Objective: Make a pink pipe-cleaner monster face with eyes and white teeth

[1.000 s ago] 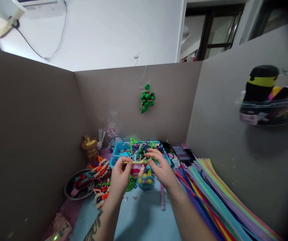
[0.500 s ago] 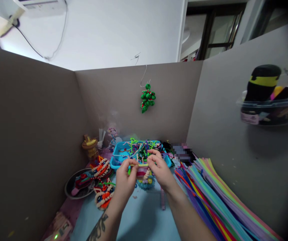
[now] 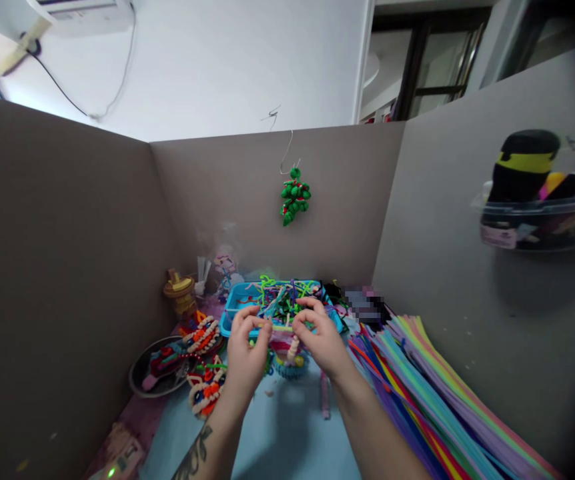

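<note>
Two bare hands meet above the pale blue mat (image 3: 172, 440), a slim yellow strip (image 3: 282, 328) stretched level between them, just on the near side of the blue tray (image 3: 232, 310). The left hand (image 3: 247, 350) has thumb and fingertips pinched together on the strip's left part. At the other end, the right hand (image 3: 320, 337) seems to pinch the tip between thumb and forefinger, though the contact is too small to be sure of; its other fingers are spread and raised.

Below the strip show a pink piece (image 3: 280, 341), a cream coil (image 3: 293, 348) and, lower, a fuzzy blue figure (image 3: 290, 368). Tangled coloured stems (image 3: 287, 300) fill much of the tray. Beside the left forearm lies an orange-and-cream figure (image 3: 206, 393), with a dark bowl (image 3: 135, 381) farther left. Long bundles of bright fuzzy stems (image 3: 427, 387) fan out to the right. A green ornament (image 3: 295, 193) hangs by a wire on the grey back panel (image 3: 227, 187).
</note>
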`<state>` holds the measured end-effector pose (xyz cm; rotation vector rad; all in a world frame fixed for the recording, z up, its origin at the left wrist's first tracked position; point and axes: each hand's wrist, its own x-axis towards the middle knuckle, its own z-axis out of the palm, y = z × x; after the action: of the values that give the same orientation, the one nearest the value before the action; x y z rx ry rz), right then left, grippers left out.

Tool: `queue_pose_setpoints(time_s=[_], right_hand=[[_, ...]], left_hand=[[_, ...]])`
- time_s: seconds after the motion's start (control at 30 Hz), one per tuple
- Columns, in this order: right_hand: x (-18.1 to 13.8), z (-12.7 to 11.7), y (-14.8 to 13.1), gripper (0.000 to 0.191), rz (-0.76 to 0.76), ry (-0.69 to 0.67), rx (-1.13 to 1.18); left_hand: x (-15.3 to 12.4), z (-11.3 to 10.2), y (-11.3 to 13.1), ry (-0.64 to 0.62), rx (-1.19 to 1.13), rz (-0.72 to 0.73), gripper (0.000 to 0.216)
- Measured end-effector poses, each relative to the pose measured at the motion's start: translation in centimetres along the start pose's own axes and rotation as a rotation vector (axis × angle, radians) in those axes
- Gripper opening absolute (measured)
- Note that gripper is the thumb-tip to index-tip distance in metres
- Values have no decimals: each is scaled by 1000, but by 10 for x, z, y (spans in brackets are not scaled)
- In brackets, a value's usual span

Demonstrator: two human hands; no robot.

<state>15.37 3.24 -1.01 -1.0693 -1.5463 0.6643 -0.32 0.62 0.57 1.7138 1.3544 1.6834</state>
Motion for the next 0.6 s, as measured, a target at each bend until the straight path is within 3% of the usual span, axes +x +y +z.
queue_pose_setpoints(time_s=[0.13, 0.23, 0.37, 0.6], right_hand=[[-1, 6, 2, 15, -45, 67, -141], [-1, 10, 3, 17, -51, 54, -156], [-2, 10, 2, 17, -42, -32, -58], [1, -4, 1, 19, 13, -86, 41]], left_hand=[[-2, 2, -2, 45, 29, 49, 20], [0, 5, -16, 37, -47, -25, 23], [5, 7, -31, -15, -177, -178, 22], [6, 2, -20, -157, -143, -173, 18]])
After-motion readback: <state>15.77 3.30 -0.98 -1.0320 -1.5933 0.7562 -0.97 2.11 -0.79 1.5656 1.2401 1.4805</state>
